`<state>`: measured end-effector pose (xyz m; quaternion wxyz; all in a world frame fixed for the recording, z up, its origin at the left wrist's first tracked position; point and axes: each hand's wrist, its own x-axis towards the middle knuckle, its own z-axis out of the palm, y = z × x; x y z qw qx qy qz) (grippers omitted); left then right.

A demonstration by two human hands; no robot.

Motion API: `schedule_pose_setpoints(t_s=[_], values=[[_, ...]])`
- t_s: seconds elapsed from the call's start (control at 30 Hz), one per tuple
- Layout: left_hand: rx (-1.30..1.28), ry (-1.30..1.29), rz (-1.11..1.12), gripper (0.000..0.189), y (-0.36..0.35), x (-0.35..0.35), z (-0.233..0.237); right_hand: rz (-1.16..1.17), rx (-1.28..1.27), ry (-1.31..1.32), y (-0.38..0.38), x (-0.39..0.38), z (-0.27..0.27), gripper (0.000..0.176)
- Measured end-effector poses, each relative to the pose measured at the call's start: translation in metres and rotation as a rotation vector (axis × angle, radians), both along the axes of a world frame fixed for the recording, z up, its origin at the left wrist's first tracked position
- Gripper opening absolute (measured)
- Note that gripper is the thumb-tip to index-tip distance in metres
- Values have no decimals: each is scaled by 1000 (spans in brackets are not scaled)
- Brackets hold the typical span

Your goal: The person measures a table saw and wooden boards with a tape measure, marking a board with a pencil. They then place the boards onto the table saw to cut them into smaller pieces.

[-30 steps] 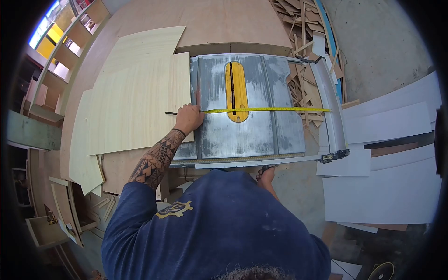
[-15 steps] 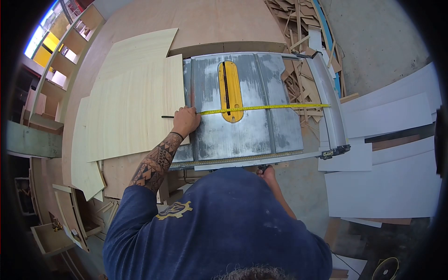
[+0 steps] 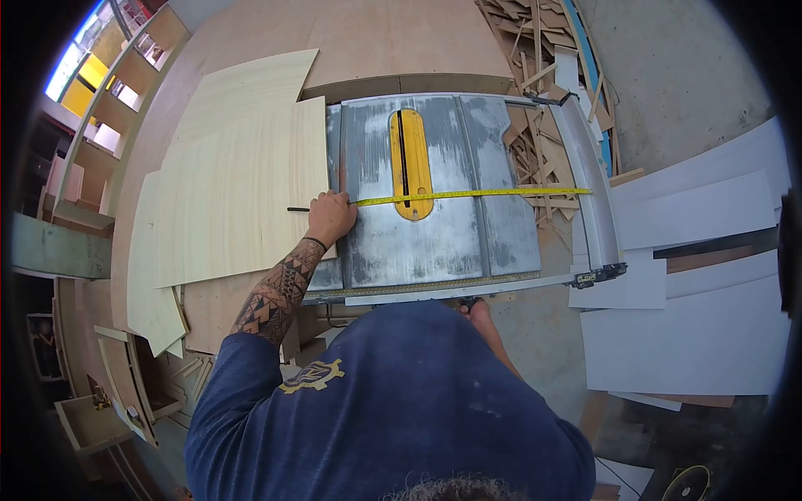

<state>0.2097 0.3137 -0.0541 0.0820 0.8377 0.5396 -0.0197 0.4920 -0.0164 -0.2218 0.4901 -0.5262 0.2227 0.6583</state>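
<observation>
My left hand (image 3: 332, 217) is closed at the left side of the table saw top (image 3: 418, 255), by the plywood edge. From it a yellow tape measure (image 3: 501, 193) runs right across the saw to the fence (image 3: 595, 196); its case is hidden by my hand. A thin dark stick, perhaps a pencil (image 3: 297, 210), pokes out left of the same hand. Under the tape lies the yellow throat plate (image 3: 423, 163) with a dark slot. My right hand (image 3: 477, 311) is at the saw's front rail, its fingers curled around a dark part, mostly hidden by my body.
Thin plywood sheets (image 3: 242, 167) lie left of the saw. A pile of wood offcuts (image 3: 535, 159) is behind and right of it. White panels (image 3: 685, 326) lie on the right. Open shelving (image 3: 109, 125) and a drawer box (image 3: 92, 426) stand at left.
Almost nothing differs. The view shifts very slightly; both hands and the stretched tape stay where they were.
</observation>
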Motion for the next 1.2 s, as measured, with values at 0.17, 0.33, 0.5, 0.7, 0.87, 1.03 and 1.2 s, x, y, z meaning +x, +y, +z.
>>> schedule_pose_setpoints(t_s=[0.17,0.33,0.5,0.7,0.87,1.03,1.2], values=[[9,8,-1,36,-1,0,-2,-3,-16,-59,1,-2,8,34],[1,20,2,36,-1,2,2,7,23,-22,0,0,-12,35],[51,5,1,34,-2,0,-3,-52,47,21,-5,1,-10,26],[45,18,8,34,-3,1,-2,-21,-16,-78,1,0,-8,32],[20,21,5,35,-3,1,-1,-71,29,-66,1,-2,-15,33],[22,19,9,35,-4,1,0,106,28,-193,-3,7,-42,35],[56,10,6,35,-5,0,-3,68,-3,-265,-1,5,-39,35]])
